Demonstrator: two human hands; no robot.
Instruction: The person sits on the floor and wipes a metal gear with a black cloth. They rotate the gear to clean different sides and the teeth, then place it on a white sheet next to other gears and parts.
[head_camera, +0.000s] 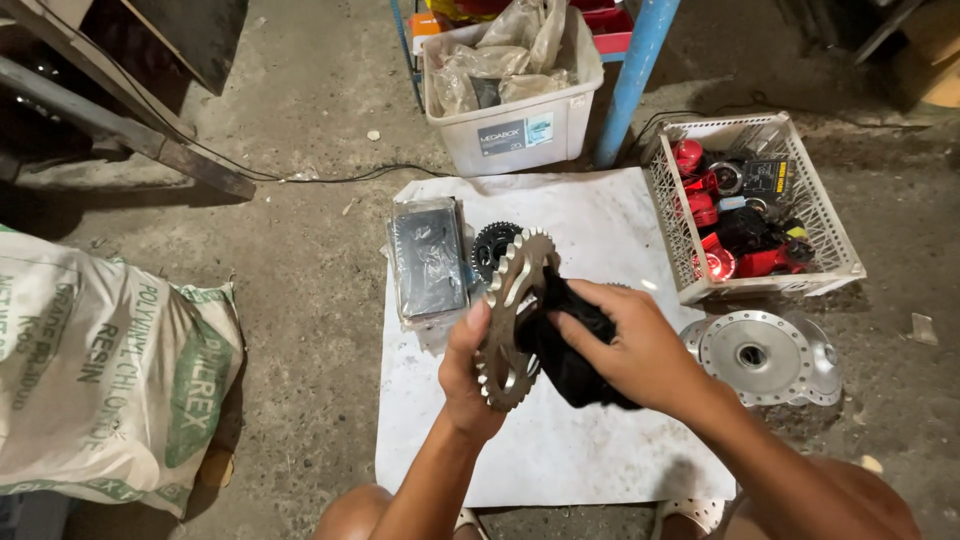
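The near half of the white sheet lay bare. Along its far edge a wrapped box and small gear blocked passage; a basket and metal hub crowded its right edge.

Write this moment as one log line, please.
left hand: holds sprocket upright | right hand: presses black cloth on sprocket | below: white sheet | nearby: small gear, metal hub
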